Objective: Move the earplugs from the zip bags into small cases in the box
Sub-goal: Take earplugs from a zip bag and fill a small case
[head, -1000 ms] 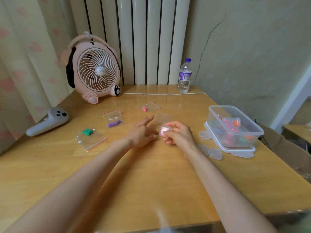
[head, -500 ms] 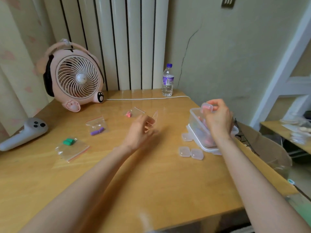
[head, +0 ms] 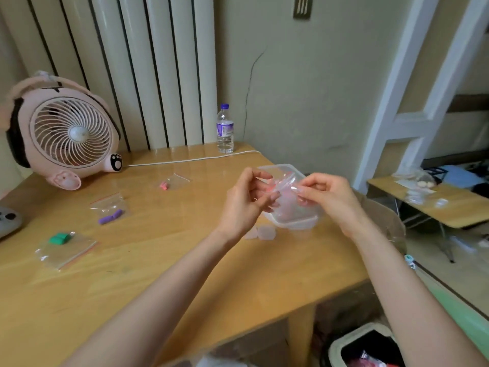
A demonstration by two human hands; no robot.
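My left hand [head: 244, 202] and my right hand [head: 326, 196] are raised close together in front of the clear plastic box [head: 296, 221] at the table's right edge. Between them they pinch a clear zip bag [head: 287, 186] that looks empty. Pink cases show faintly through the box wall. Small clear cases [head: 266, 231] lie on the table just in front of the box. Three more zip bags lie to the left: one with pink earplugs [head: 169, 182], one with purple earplugs [head: 111, 214], one with green earplugs [head: 62, 241].
A pink fan [head: 70, 133] stands at the back left, its white cable [head: 190, 159] running along the rear edge to a water bottle [head: 225, 129]. A grey controller [head: 8, 219] lies at the far left. A bin [head: 367, 348] stands below the table's right corner, a low side table [head: 434, 207] beyond.
My right hand left the small case at the box and came down to meet my left hand, which lifted a clear zip bag off the table. The view swung right.
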